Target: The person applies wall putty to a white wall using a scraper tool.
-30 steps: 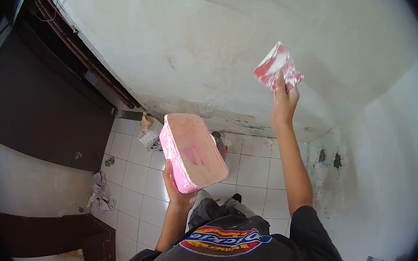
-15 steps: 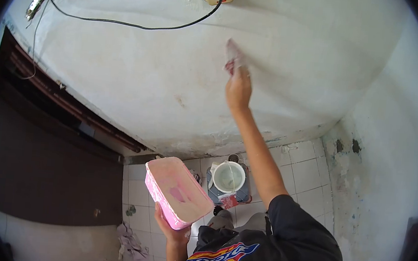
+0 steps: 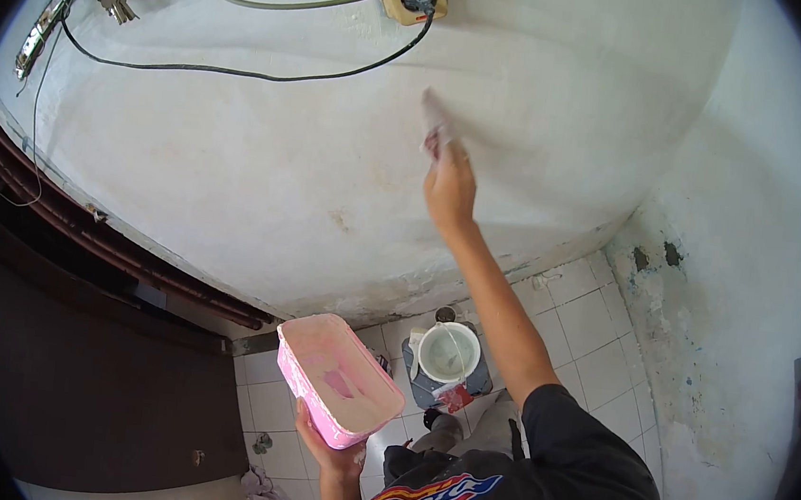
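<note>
My left hand (image 3: 331,449) grips the lower end of a pink plastic tub (image 3: 305,386), its inside coated with pale putty and a pinkish patch showing at the bottom. Out on the whitish wall (image 3: 237,160), my right hand (image 3: 450,190) is closed round a putty knife (image 3: 437,120), whose blade is smeared by motion and points up along the surface. A shadow of the hand and blade falls on the wall to their right.
A power socket (image 3: 413,2) with a black cable (image 3: 273,77) is above. Keys (image 3: 116,0) hang at upper left. Below, a white bucket (image 3: 423,349) stands on the tiled floor by my feet. A dark door (image 3: 74,383) is at left; a crumpled cloth (image 3: 274,498) lies on the floor.
My right hand and the putty knife have shifted slightly down along the wall. The tub is tilted a little differently, and the whole view has turned slightly.
</note>
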Tool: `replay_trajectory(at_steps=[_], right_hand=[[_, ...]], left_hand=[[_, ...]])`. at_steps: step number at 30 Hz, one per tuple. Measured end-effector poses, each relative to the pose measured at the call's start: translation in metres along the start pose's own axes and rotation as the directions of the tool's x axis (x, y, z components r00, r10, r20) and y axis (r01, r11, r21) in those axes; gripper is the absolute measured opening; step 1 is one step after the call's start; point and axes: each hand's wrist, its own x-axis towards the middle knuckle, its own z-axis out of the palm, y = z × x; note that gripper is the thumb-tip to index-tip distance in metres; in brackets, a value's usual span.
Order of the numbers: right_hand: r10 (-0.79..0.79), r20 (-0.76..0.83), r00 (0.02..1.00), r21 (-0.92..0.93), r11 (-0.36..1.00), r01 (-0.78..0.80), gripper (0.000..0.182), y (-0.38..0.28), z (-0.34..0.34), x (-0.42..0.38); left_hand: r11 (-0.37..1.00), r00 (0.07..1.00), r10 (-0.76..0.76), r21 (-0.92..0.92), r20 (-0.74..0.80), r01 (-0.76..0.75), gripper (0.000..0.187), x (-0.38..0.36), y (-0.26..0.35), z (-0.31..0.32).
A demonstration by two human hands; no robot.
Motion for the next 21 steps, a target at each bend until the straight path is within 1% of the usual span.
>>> replay_trajectory(at_steps=[1, 2, 3, 4, 5, 6, 7, 8, 10, 11, 12, 14, 15, 17, 18, 20, 21], right_hand=[[0.022, 0.059, 0.998, 0.074, 0.997, -0.026, 0.044, -0.004, -0.007, -0.005], [0.04, 0.118, 0.992, 0.148, 0.987, -0.057, 0.042, -0.007, -0.013, -0.005], [0.067, 0.083, 0.994, 0.177, 0.981, -0.081, 0.038, -0.007, -0.025, 0.004], [0.094, 0.054, 0.994, 0.209, 0.973, -0.103, 0.035, -0.005, -0.037, 0.016], [0.099, 0.01, 0.995, 0.228, 0.969, -0.099, 0.033, 0.001, -0.045, 0.036], [0.055, -0.12, 0.991, 0.215, 0.976, -0.028, 0.035, 0.006, -0.051, 0.059], [0.09, -0.139, 0.986, 0.146, 0.987, -0.069, 0.037, 0.009, -0.059, 0.079], [0.091, -0.138, 0.986, 0.151, 0.986, -0.069, 0.037, 0.013, -0.051, 0.09], [-0.066, -0.249, 0.966, -0.095, 0.995, 0.044, 0.042, 0.013, -0.044, 0.106], [-0.006, -0.081, 0.997, -0.174, 0.985, -0.009, 0.047, 0.007, -0.039, 0.089], [-0.01, -0.081, 0.997, -0.171, 0.985, -0.004, 0.047, -0.002, -0.034, 0.071], [-0.205, 0.031, 0.978, -0.136, 0.969, 0.207, 0.047, -0.013, -0.023, 0.039], [-0.206, 0.035, 0.978, -0.13, 0.969, 0.209, 0.047, -0.017, -0.029, 0.03], [-0.16, 0.166, 0.973, 0.103, 0.984, 0.145, 0.047, -0.021, -0.04, 0.024], [-0.165, 0.164, 0.973, 0.11, 0.983, 0.149, 0.047, -0.022, -0.046, 0.034], [-0.173, 0.009, 0.985, 0.047, 0.984, 0.173, 0.044, -0.024, -0.06, 0.063], [-0.172, 0.012, 0.985, 0.051, 0.984, 0.171, 0.044, -0.026, -0.059, 0.078]], left_hand=[[1.0, 1.0, 0.0, 0.003, 0.003, 0.0, 0.053, -0.001, -0.001, 0.002], [0.999, 0.999, -0.032, -0.014, 0.013, 0.032, 0.054, -0.002, -0.001, 0.004], [0.998, 0.998, -0.059, -0.036, 0.023, 0.06, 0.054, -0.002, -0.001, 0.005], [0.998, 0.998, -0.053, -0.037, 0.022, 0.054, 0.054, 0.0, -0.003, 0.0], [0.99, 0.993, -0.108, -0.092, 0.041, 0.111, 0.054, 0.003, -0.007, -0.01], [0.975, 0.985, -0.16, -0.144, 0.062, 0.168, 0.055, 0.005, -0.009, -0.016], [0.976, 0.986, -0.153, -0.145, 0.061, 0.16, 0.055, 0.004, -0.009, -0.013], [0.973, 0.986, -0.163, -0.155, 0.041, 0.168, 0.055, 0.0, -0.008, -0.01], [0.97, 0.985, -0.172, -0.172, 0.023, 0.173, 0.055, -0.004, -0.01, -0.007], [0.973, 0.987, -0.158, -0.168, 0.037, 0.162, 0.055, -0.004, -0.013, -0.007], [0.975, 0.989, -0.142, -0.163, 0.049, 0.148, 0.055, -0.003, -0.016, -0.007], [0.977, 0.988, -0.149, -0.149, 0.032, 0.153, 0.056, -0.003, -0.018, -0.005], [0.978, 0.986, -0.165, -0.13, 0.015, 0.166, 0.057, -0.006, -0.019, -0.005], [0.977, 0.989, -0.15, -0.149, 0.022, 0.151, 0.057, -0.009, -0.018, -0.003], [0.975, 0.99, -0.137, -0.171, 0.031, 0.14, 0.057, -0.008, -0.018, -0.002], [0.978, 0.992, -0.127, -0.167, 0.015, 0.127, 0.057, -0.01, -0.018, -0.001], [0.98, 0.992, -0.123, -0.157, 0.005, 0.122, 0.057, -0.011, -0.018, -0.002]])
